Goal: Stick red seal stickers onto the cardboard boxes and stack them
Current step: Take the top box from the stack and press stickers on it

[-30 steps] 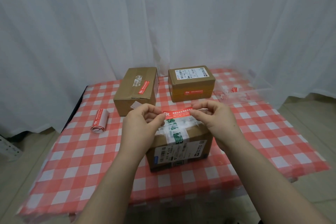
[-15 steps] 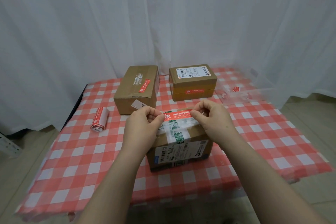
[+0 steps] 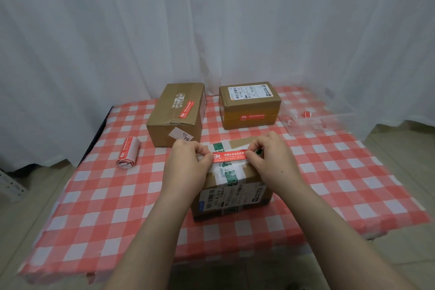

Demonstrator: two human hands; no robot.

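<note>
A red seal sticker (image 3: 230, 156) is stretched flat just over the top of the near cardboard box (image 3: 231, 198), which has green-and-white tape and a shipping label on its front. My left hand (image 3: 188, 167) pinches the sticker's left end and my right hand (image 3: 274, 160) pinches its right end. Two more cardboard boxes stand behind: the left one (image 3: 175, 114) has a red sticker on its top, the right one (image 3: 249, 106) has one across its front seam.
A roll of red stickers (image 3: 128, 152) lies at the left on the red-and-white checked tablecloth (image 3: 106, 195). A clear plastic tray (image 3: 315, 120) with a red scrap sits at the back right. White curtains hang behind the table.
Both hands have lowered the sticker towards the top of the near box and pulled it flat. The boxes have not moved.
</note>
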